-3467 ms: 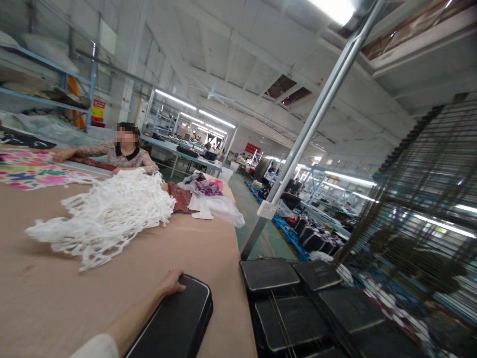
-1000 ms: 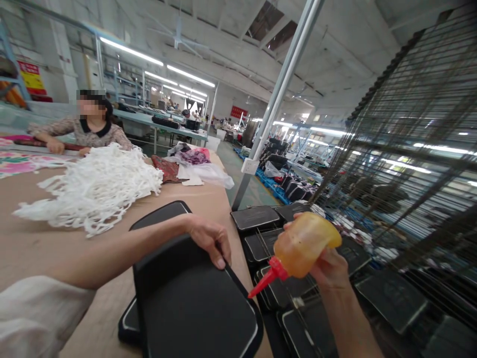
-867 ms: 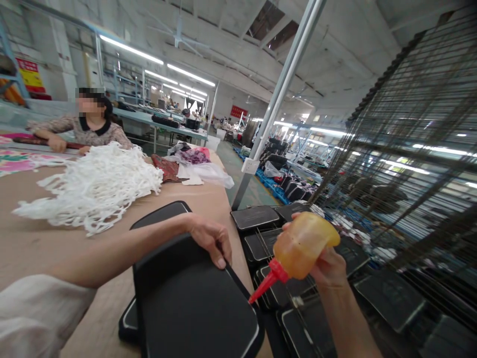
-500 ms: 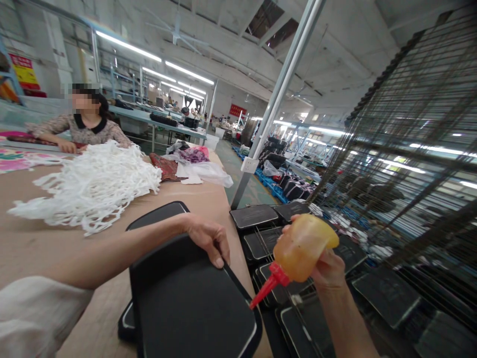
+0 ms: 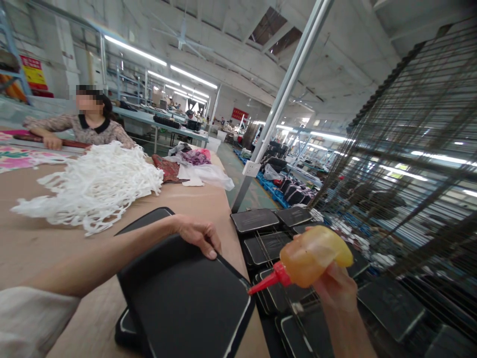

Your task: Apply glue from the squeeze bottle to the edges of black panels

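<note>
My left hand [image 5: 197, 235] grips the far edge of a black rectangular panel [image 5: 186, 303] with a white rim, tilted up off the brown table [image 5: 33, 248]. A second black panel [image 5: 143, 221] lies flat beneath it. My right hand [image 5: 337, 291] is closed round an orange squeeze bottle [image 5: 315, 256]. Its red nozzle [image 5: 266, 282] points left, with the tip at the right edge of the raised panel.
A heap of white strips [image 5: 93, 186] lies on the table, with cloth and plastic bags [image 5: 203, 171] beyond. A person [image 5: 80, 127] sits at the far side. Several black panels [image 5: 257, 221] rest on a wire rack right of the table. A steel post [image 5: 283, 99] rises behind.
Since 3.5 s ago my left hand has lifted a black panel and my right hand has come in with the bottle. In the last second the nozzle dropped to the panel's right edge.
</note>
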A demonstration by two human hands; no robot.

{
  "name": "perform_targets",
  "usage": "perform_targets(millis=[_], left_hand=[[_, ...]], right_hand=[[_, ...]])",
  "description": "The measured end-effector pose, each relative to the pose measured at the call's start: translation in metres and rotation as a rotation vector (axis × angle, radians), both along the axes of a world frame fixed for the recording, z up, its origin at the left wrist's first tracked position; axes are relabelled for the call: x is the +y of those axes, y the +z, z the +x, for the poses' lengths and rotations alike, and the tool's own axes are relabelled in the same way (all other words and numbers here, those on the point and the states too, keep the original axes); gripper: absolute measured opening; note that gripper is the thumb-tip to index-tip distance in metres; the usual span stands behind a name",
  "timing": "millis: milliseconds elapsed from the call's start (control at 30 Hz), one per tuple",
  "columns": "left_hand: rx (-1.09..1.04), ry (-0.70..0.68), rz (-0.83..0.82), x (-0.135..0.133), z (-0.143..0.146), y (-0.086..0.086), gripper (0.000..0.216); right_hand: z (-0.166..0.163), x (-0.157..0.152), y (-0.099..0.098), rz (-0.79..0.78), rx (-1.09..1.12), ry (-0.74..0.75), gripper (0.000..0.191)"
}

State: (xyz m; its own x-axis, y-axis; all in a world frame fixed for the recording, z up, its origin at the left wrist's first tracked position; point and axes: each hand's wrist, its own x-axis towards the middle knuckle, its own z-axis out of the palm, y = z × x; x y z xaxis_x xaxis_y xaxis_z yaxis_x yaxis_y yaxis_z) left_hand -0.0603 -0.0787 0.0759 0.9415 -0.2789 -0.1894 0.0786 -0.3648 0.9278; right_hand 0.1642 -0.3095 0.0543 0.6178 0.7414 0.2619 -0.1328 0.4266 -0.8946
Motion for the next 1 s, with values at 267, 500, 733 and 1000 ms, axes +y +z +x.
perform_targets(millis=[267,500,733,1000], left_hand=[[-0.076,0.118,0.008,0.014,-0.013,-0.017,0.044],[-0.101,0.204,-0.001,0.015,-0.018,-0.025,0.044],[-0.124,0.24,0.031,0.017,-0.022,-0.028,0.042],[-0.124,0.299,0.024,0.02,-0.025,-0.032,0.042]], right_hand=[[-0.012,-0.009,-0.017,0.067,0.057,-0.26,0.054],[-0.001,-0.006,-0.032,0.086,0.026,-0.382,0.05],[-0.004,-0.002,-0.028,0.084,0.043,-0.337,0.05],[-0.008,-0.004,-0.028,0.079,0.05,-0.347,0.046]])
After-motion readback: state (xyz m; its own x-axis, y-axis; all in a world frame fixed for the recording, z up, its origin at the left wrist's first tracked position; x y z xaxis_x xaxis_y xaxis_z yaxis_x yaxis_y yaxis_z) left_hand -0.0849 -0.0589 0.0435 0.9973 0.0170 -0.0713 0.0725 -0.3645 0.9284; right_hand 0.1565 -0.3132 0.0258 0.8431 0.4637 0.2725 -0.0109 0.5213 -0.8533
